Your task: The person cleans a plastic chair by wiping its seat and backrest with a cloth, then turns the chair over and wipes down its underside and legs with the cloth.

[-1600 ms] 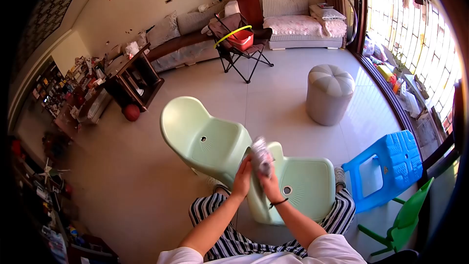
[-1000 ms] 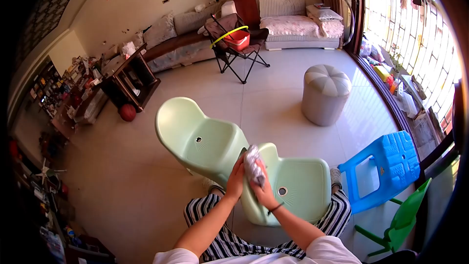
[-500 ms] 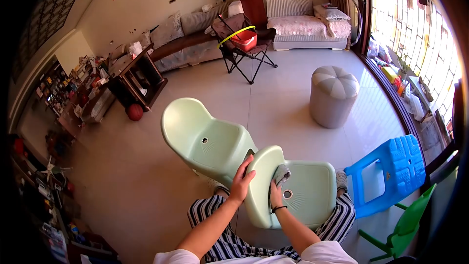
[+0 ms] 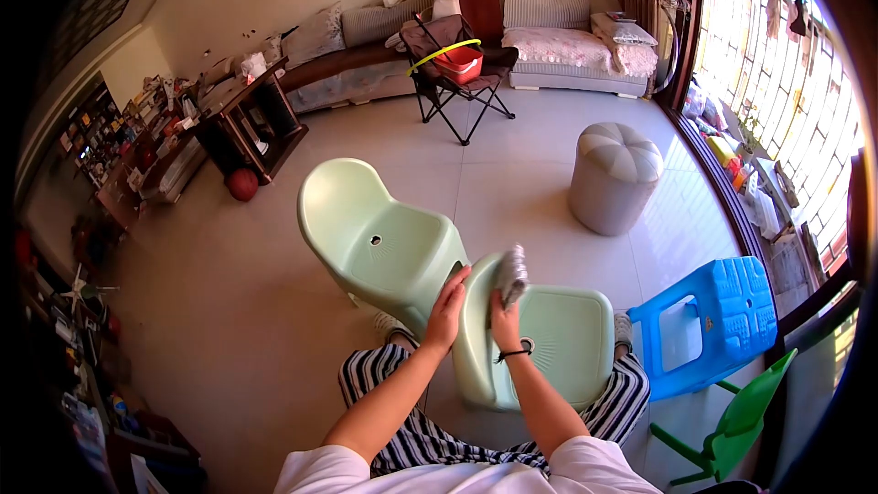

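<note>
Between my legs is a pale green plastic chair [image 4: 572, 334], its backrest facing left and its seat facing right. My left hand [image 4: 444, 318] lies against the outer side of the backrest, fingers stretched out. On the inner side, my right hand [image 4: 504, 322] is closed around a crumpled grey cloth [image 4: 514, 276], at the backrest's upper part. A dark band circles the right wrist. Another pale green chair [image 4: 402, 242] of the same kind stands just beyond, close to my left fingertips.
To the right are a blue plastic stool [image 4: 739, 306] and a green chair [image 4: 739, 416]. A round grey pouf [image 4: 615, 181] stands ahead. Farther off are a folding chair [image 4: 448, 69] bearing a red basket [image 4: 459, 65], a sofa [image 4: 352, 91], a dark wooden table [image 4: 251, 119] and a ball [image 4: 241, 185].
My right hand and the cloth have moved up the inner side of the backrest, toward its top edge. My left hand stays against the outer side. The view has shifted slightly.
</note>
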The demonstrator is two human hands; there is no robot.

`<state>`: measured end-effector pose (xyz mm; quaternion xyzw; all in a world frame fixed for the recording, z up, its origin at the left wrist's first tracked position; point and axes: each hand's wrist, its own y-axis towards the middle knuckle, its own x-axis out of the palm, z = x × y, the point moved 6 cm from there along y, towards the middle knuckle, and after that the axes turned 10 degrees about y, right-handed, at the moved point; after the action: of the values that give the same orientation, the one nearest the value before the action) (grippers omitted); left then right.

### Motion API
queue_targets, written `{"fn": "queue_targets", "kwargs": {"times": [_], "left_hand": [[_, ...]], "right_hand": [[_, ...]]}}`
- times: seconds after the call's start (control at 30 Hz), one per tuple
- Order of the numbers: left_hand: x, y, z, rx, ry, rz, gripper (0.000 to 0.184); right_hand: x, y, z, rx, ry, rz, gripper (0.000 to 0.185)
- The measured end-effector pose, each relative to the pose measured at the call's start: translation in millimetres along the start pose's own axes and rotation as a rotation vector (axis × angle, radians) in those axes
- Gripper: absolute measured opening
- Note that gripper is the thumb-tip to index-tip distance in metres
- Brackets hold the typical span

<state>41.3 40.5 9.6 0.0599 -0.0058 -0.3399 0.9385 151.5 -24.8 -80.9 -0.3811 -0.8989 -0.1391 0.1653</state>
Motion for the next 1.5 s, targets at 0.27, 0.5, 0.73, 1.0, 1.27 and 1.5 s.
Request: {"fn": "queue_targets", "kwargs": {"times": [0.27,0.5,0.73,1.0,1.27,1.5], "left_hand": [[-0.7,3.0,0.0,0.038,0.024,0.007,0.038],[-0.8,-0.9,-14.7,-0.177,-0.160,0.063,0.034],[-3.4,-5.0,-2.0,0.092,0.168,0.205,0.033],[-7.0,-6.9,-11.4,0.026,0.060,0.204,0.030],[0.9,-35.0,13.4,0.180,0.332,0.273,0.040],[0.8,-36.0,13.7,0.118,0.240,0.239,0.039]], "right_hand": [[-40.2,-65.0,68.8,0.443,-0.037,0.136,0.056],[28.4,-74.6,-69.9,-0.261,-0.239,-0.258,0.044],[-68.1,-130.1,56.3,0.595,-0.452,-0.069,0.058],[20.3,-119.5,-77.5,-0.113,-0.279,-0.247,0.031],[-81.3,-206.5,30.8,0.589,-0.250,0.078,0.038],[-1.4,-159.4,-69.4,0.039,-0.318,-0.118,0.027]]}}
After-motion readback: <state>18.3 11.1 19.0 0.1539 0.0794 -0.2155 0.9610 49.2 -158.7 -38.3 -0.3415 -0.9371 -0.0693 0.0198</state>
